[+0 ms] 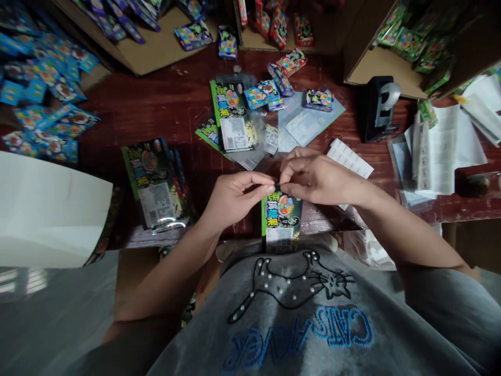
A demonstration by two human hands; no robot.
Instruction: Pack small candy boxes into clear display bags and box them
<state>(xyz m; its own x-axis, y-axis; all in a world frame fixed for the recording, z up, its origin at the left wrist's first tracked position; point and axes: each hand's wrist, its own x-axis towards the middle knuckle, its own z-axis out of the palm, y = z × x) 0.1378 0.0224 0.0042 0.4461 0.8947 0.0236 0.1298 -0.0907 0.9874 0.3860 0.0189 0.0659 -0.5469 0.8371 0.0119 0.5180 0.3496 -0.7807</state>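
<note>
1. Pinching at the top end of a printed packet (282,216), the left hand (245,193) and right hand (321,177) meet at the centre of the frame; both are narrowed, thumb against fingertips.
2. This 2-handed grip probably keeps the top end taut and steady for fine finger work; a small dark bit shows between the fingertips, but I cannot tell whether it is a fold or a separate piece.
3. The packet lies just below frame centre, its lower end reaching past the near edge of the surface (156,102) towards the grey shirt (289,308). Holding it this close to the body likely gives a clear view of the top end.
4. At centre left, similar packets lie in an overlapping pile (148,177), perhaps to keep them together and out of the hands' way.
5. Along the top of the frame, cartons (152,57) hold small boxes grouped mostly by colour, presumably for easy picking.
6. Right of centre, a label sheet (350,156) lies near the right hand, seemingly for short reach; a tape dispenser (378,112) stands farther up.
7. The held packet looks black with a green left edge, bright lettering, a multicoloured round picture and a pale label low down.
</note>
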